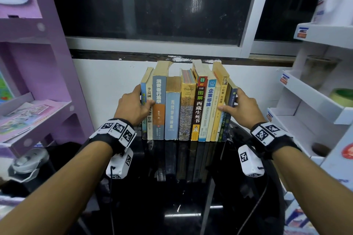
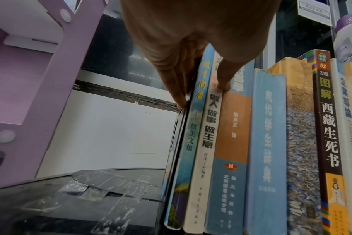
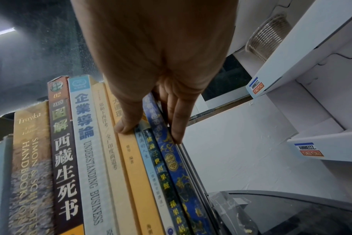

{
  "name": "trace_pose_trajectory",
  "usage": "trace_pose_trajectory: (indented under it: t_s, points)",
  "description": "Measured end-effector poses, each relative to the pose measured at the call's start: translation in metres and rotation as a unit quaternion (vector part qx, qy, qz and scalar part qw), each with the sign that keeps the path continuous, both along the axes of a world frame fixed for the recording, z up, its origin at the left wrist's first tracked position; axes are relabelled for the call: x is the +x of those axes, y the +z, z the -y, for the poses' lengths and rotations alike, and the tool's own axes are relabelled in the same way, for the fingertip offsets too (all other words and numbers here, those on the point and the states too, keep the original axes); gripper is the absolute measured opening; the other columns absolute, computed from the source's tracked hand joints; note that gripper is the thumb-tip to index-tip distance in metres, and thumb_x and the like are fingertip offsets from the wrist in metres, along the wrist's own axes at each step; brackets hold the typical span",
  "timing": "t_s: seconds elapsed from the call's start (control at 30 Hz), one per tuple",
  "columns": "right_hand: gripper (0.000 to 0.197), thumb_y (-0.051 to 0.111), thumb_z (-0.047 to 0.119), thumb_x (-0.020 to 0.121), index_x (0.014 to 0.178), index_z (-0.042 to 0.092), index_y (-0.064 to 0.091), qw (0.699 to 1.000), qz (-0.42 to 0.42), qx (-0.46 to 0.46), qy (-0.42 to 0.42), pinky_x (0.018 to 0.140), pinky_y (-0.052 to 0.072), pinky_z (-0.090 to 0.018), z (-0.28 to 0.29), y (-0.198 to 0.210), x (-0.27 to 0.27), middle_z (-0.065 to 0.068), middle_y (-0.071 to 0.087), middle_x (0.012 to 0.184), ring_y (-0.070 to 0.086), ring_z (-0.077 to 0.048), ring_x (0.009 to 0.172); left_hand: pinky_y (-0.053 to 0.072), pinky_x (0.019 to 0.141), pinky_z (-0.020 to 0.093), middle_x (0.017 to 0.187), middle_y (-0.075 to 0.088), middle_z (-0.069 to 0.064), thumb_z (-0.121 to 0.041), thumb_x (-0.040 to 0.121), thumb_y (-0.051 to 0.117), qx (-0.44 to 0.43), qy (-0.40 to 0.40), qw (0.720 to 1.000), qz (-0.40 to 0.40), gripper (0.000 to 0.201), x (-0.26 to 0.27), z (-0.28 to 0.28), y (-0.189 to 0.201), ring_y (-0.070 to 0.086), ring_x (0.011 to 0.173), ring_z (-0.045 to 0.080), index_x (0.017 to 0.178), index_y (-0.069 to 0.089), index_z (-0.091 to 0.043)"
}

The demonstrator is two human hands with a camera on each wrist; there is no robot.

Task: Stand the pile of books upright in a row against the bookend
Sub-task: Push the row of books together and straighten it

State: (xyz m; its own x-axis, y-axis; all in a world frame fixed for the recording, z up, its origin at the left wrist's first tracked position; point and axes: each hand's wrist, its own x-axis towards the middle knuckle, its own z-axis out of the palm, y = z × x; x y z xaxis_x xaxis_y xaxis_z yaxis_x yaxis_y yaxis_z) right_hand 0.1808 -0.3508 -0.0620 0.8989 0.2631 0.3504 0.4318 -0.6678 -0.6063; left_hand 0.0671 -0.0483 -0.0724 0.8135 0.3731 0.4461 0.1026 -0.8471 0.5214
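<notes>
A row of several books (image 1: 183, 108) stands upright, spines toward me, on the black glass table (image 1: 181, 192). At the row's left end my left hand (image 1: 142, 99) lays straight fingers (image 2: 177, 95) along the outside of a thin dark bookend plate (image 2: 178, 143), with its thumb pressed on the spines. At the right end my right hand (image 1: 229, 104) has flat fingers (image 3: 178, 127) on the outer side, against a thin grey plate (image 3: 191, 168), and its thumb on a yellow book (image 3: 135, 159). The rightmost books lean slightly left.
A purple shelf unit (image 1: 38, 82) with booklets stands close on the left. A white shelf unit (image 1: 315, 101) stands close on the right. Behind the row are a white wall (image 1: 107, 82) and a dark window (image 1: 152, 5). Taped clear plastic (image 2: 90, 182) lies on the table left of the row.
</notes>
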Motion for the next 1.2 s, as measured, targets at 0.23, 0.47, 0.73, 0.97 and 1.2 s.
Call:
trace_pose_trajectory:
  t_s: [0.23,0.47,0.73,0.97,1.2]
  points:
    - [0.053,0.077,0.028,0.080,0.124,0.017,0.050,1.000,-0.003,0.028,0.007,0.081,0.048,-0.032,0.002,0.000,-0.001,-0.007,0.069,0.111,0.065,-0.026,0.099,0.050,0.089,0.046,0.113,0.069,0.009,-0.038,0.087,0.062,-0.002,0.002,1.000,-0.002,0.043,0.003,-0.001,0.000,0.064,0.099,0.033,0.122,0.051,-0.017]
    - [0.055,0.078,0.030,0.079,0.124,0.018,0.049,0.999,0.000,0.041,0.001,0.088,0.052,-0.043,0.001,-0.001,0.001,-0.010,0.069,0.110,0.065,-0.030,0.101,0.049,0.090,0.044,0.114,0.069,0.010,-0.037,0.088,0.062,-0.004,0.004,1.000,0.003,0.043,0.002,-0.002,-0.001,0.064,0.100,0.034,0.124,0.050,-0.018]
    - [0.054,0.076,0.031,0.081,0.125,0.016,0.048,0.999,0.002,0.033,0.002,0.085,0.051,-0.039,0.001,-0.002,-0.002,-0.010,0.069,0.111,0.066,-0.029,0.100,0.051,0.088,0.044,0.114,0.068,0.011,-0.037,0.089,0.061,-0.028,0.016,0.999,0.001,0.041,0.005,-0.002,-0.004,0.064,0.099,0.034,0.124,0.050,-0.020]
    - [0.050,0.072,0.038,0.083,0.123,0.020,0.049,1.000,0.004,0.015,-0.008,0.087,0.055,-0.048,0.003,-0.012,0.001,-0.009,0.070,0.109,0.067,-0.030,0.097,0.051,0.087,0.045,0.115,0.068,0.011,-0.037,0.089,0.061,-0.019,0.015,1.000,0.002,0.041,0.003,-0.002,-0.004,0.063,0.100,0.035,0.124,0.048,-0.019]
    - [0.050,0.074,0.033,0.083,0.126,0.022,0.049,0.999,-0.028,0.020,0.003,0.094,0.051,-0.044,0.006,-0.012,-0.002,-0.007,0.068,0.115,0.065,-0.027,0.104,0.049,0.088,0.042,0.119,0.065,0.013,-0.037,0.090,0.059,-0.029,0.006,0.999,-0.026,0.047,-0.003,-0.002,0.002,0.061,0.106,0.035,0.130,0.043,-0.016]
